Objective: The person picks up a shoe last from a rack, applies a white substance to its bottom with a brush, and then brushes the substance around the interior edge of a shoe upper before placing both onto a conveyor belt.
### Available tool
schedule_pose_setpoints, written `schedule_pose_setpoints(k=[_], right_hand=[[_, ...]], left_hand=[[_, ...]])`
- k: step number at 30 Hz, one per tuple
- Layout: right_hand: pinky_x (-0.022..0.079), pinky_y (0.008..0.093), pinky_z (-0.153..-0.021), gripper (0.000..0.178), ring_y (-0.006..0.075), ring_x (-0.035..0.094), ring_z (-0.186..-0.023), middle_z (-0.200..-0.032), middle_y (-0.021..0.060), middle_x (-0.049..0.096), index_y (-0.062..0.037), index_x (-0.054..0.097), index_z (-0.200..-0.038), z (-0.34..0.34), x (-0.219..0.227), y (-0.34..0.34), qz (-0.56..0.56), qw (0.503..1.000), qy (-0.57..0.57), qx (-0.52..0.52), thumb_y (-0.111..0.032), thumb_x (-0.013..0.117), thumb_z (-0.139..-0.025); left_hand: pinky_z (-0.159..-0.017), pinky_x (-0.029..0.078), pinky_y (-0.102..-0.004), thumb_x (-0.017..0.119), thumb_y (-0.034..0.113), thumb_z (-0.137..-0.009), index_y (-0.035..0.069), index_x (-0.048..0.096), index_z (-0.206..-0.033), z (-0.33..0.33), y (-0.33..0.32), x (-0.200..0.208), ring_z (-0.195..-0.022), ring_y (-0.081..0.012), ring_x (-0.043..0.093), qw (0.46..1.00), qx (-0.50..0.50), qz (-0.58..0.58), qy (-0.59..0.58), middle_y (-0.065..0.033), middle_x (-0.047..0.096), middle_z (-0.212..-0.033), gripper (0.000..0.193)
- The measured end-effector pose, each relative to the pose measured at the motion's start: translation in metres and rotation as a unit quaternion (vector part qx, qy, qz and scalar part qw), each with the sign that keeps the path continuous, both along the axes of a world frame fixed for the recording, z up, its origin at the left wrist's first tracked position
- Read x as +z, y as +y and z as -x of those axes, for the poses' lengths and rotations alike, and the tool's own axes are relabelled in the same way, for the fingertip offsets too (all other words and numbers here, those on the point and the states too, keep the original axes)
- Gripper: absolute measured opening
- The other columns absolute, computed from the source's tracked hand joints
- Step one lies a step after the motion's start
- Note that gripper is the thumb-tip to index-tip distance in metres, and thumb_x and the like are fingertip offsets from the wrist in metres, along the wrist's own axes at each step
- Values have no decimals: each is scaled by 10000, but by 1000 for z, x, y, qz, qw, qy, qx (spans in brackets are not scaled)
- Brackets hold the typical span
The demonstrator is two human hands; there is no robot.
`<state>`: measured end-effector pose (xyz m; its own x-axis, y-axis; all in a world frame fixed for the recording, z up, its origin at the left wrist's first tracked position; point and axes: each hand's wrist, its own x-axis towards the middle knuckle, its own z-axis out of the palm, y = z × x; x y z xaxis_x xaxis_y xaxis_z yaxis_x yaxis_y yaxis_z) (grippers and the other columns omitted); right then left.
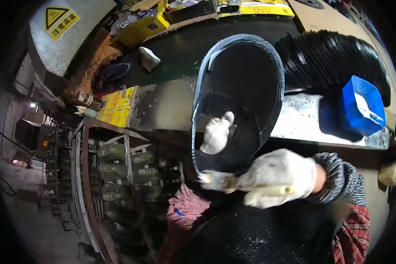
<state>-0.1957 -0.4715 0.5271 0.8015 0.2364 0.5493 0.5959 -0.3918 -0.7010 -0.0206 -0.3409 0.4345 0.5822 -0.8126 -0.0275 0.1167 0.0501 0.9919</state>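
In the head view, a black flexible sheet (246,88), curled over the table (167,105), is being steadied from inside by the left hand (216,134), closed on its fold. It is judged light, floppy, best gripped at the edge. A brush (233,182) is being clenched by the right hand (279,176).

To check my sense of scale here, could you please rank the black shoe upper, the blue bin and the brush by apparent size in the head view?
1. black shoe upper, nearer the camera
2. blue bin
3. brush
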Motion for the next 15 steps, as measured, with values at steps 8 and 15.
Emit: schedule_pose_setpoints(k=[8, 15], right_hand=[[557, 299, -771, 292, 191, 669, -854, -958, 131, 690, 33, 623, -1104, 78, -18, -42, -339, 870, 176, -310, -157, 666, -886], [522, 262, -733, 261, 167, 650, -847, -970, 105, 680, 32, 639, -1079, 46, -43, -108, -204, 882, 56, -422, -177, 632, -923]], left_hand=[[-647, 557, -283, 527, 94, -967, -85, 610, -1042, 5, -13, 21, -731, -210, 667, 996, 66, 2, 55, -166, 669, -885, 211], [-859, 517, -336, 568, 121, -948, 1, 538, -1226, 5, 22, 0, -997, -217, 611, 980, 118, -81, 138, -143, 617, -1102, 305]])
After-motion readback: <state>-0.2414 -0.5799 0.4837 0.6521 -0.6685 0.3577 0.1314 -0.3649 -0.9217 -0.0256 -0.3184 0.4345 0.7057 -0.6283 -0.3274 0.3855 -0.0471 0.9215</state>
